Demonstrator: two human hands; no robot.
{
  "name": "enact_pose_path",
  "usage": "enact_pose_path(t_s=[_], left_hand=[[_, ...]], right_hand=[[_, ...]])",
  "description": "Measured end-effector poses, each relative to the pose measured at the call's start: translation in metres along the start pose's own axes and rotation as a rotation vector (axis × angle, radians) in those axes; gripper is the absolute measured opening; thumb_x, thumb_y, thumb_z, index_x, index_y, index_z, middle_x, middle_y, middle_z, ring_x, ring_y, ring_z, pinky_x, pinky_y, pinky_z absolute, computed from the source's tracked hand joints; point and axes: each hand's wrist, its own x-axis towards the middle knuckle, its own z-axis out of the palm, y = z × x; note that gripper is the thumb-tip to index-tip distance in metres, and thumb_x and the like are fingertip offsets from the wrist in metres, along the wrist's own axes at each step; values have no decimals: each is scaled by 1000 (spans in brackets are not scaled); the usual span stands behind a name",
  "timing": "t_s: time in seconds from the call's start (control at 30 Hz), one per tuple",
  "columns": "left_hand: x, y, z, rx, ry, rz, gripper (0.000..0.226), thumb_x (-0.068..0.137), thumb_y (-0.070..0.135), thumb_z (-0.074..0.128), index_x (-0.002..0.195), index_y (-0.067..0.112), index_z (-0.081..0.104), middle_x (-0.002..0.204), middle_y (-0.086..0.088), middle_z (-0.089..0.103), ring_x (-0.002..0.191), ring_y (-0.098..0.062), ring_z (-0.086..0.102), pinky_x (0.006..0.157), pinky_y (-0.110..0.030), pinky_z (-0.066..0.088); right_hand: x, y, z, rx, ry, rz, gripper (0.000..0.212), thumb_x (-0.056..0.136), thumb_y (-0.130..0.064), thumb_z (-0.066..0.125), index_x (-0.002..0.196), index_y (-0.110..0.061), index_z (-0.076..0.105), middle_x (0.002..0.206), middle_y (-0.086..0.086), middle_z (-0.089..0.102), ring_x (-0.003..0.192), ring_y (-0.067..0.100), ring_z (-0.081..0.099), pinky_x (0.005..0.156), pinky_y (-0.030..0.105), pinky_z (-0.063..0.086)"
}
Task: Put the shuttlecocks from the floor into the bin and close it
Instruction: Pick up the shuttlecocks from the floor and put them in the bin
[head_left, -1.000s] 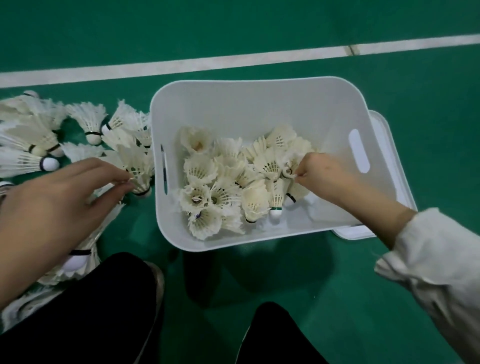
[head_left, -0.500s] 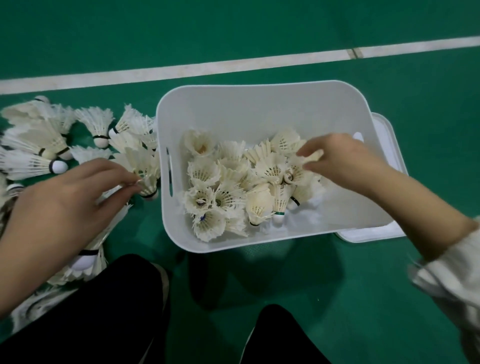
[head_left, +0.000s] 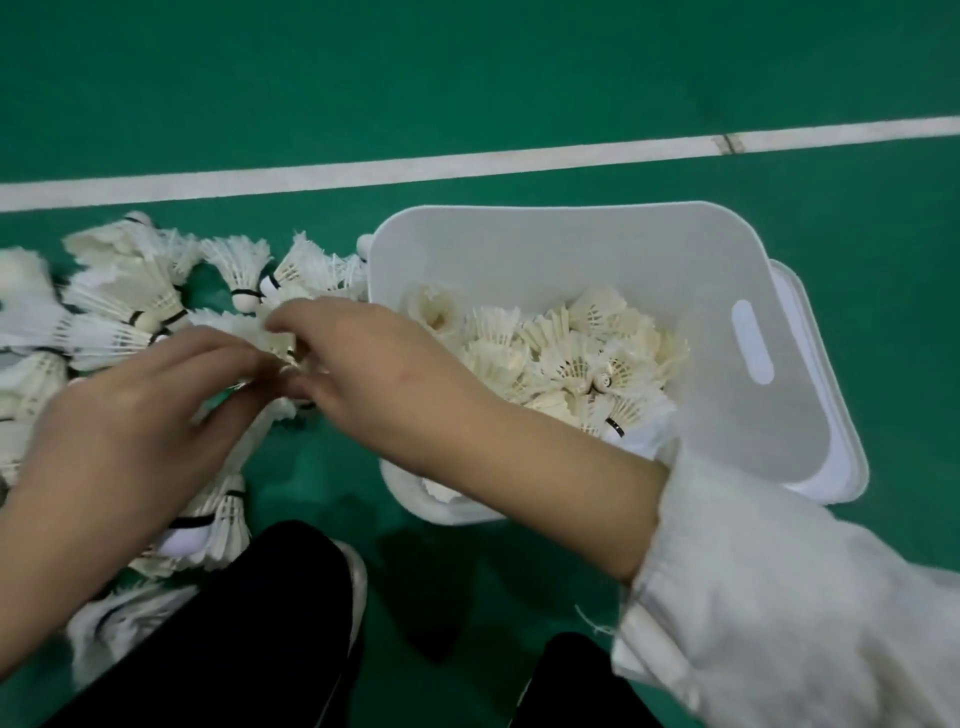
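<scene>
Item 1, left hand (head_left: 130, 415): over the floor heap as before; fingertips pinched together on the skirt of one white feather shuttlecock (head_left: 272, 340).

Item 2, right hand (head_left: 374, 384): half a second ago I had it above the bin; it has crossed to the left, outside the bin wall, and meets the left hand; its fingers curl over that same shuttlecock; motion blur, so I cannot tell whether the grip is closed.

Item 3, rounded white plastic bin (head_left: 519, 249): open, upright on the green court floor (head_left: 467, 78); shuttlecocks inside (head_left: 571, 358) lie heaped toward the right wall, as earlier.

Item 4, flat white plastic lid (head_left: 841, 467): on the floor, partly under the bin's right side; unmoved.

Item 5, loose heap of white feather shuttlecocks (head_left: 130, 301): on the floor just left of the bin.

Item 6, white painted line (head_left: 467, 166): beyond the bin; cream sleeve (head_left: 779, 597) on the right forearm.
</scene>
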Motion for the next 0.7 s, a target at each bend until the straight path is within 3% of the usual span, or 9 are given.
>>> enact_pose_path(t_s=[0.03,0.07,0.13,0.27,0.33,0.4,0.5,0.6,0.7], left_hand=[[-1,-2,0,-10,21,-9,29,90,57,40,95,36,60,96,37,51,86,-3,58,68,-48,49],[-1,-3,0,1,40,-11,27,89,55,44,98,34,60,97,30,54,84,-17,62,67,-50,50],[-1,2,0,54,60,17,25,90,48,49,99,28,58,95,10,60,80,-27,62,64,-50,51],[3,23,-3,51,83,-10,32,86,46,56,114,31,51,94,14,53,66,-16,54,53,-43,48],[4,23,-3,-79,124,-144,50,78,47,63,123,36,43,77,3,51,46,-14,43,42,-35,40],[2,18,-4,-136,151,-215,55,78,59,59,125,35,41,60,-8,45,41,-16,40,39,-36,35],[0,18,-4,-114,131,-200,34,81,70,38,106,47,41,66,0,48,55,-7,49,49,-35,40],[0,25,1,-69,31,-117,23,88,61,31,93,42,44,86,15,49,79,7,50,62,-27,35],[0,28,9,-25,-46,-36,27,88,46,39,92,23,52,89,13,50,84,8,48,68,-16,33]], right_hand=[[1,3,0,-10,-23,17,27,90,-16,55,117,-11,56,113,6,62,102,23,57,83,34,44],[0,5,0,1,-37,18,24,90,-17,54,113,-11,58,111,6,62,101,23,57,82,35,44],[0,8,0,45,-25,24,19,89,-15,55,105,-10,62,105,6,62,98,22,57,82,35,44],[0,8,-10,207,86,119,12,86,-10,58,96,-7,66,97,6,65,90,20,59,82,37,48],[0,10,-20,261,145,148,10,85,-8,60,93,-8,67,93,4,67,87,16,61,82,34,50],[-5,13,-34,394,211,194,7,85,-9,62,88,-12,67,85,0,68,81,11,62,80,29,52],[-19,29,-64,524,385,234,16,81,-8,67,75,-22,62,71,-8,63,69,7,60,76,31,55],[-54,61,-95,436,510,408,19,79,-11,70,67,-21,60,64,-4,61,63,11,59,71,37,55],[-101,100,-108,111,282,724,13,81,-19,68,73,-9,64,71,10,66,64,20,56,60,30,45]])
